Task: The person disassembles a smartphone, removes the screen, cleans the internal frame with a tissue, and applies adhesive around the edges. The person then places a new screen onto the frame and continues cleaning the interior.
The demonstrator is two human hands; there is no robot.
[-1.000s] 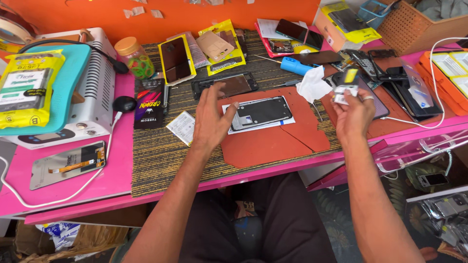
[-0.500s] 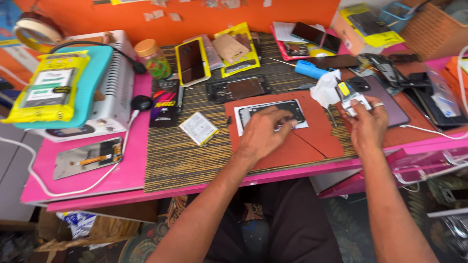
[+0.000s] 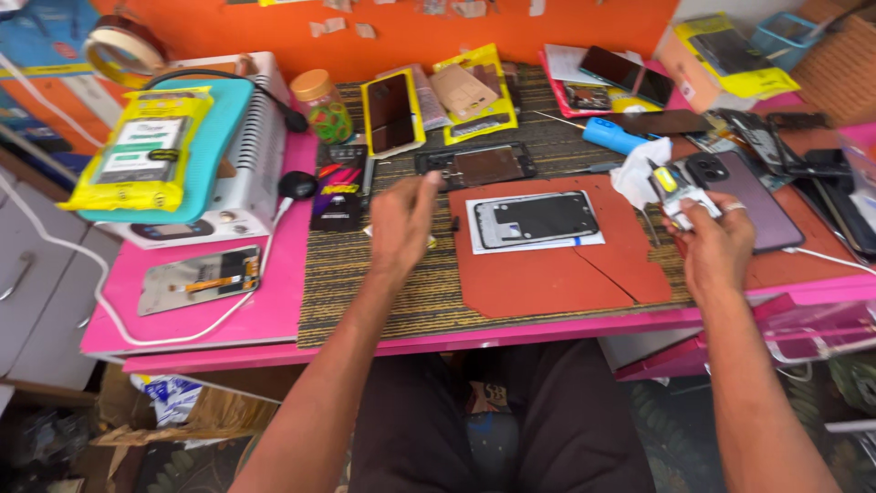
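The left hand (image 3: 401,219), fingers loosely curled and empty, hovers left of the phone frame (image 3: 537,219), whose long axis runs left-right. The right hand (image 3: 721,251) pinches a small white part (image 3: 680,187).

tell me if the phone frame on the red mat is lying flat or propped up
Lying flat. The phone frame rests level on a white sheet on the red mat, untouched, between the left hand and the right hand.

Left hand (image 3: 401,219) hovers over woven mat (image 3: 365,274); right hand (image 3: 716,242) grips small white part (image 3: 680,187); phone frame (image 3: 536,219) lies between.
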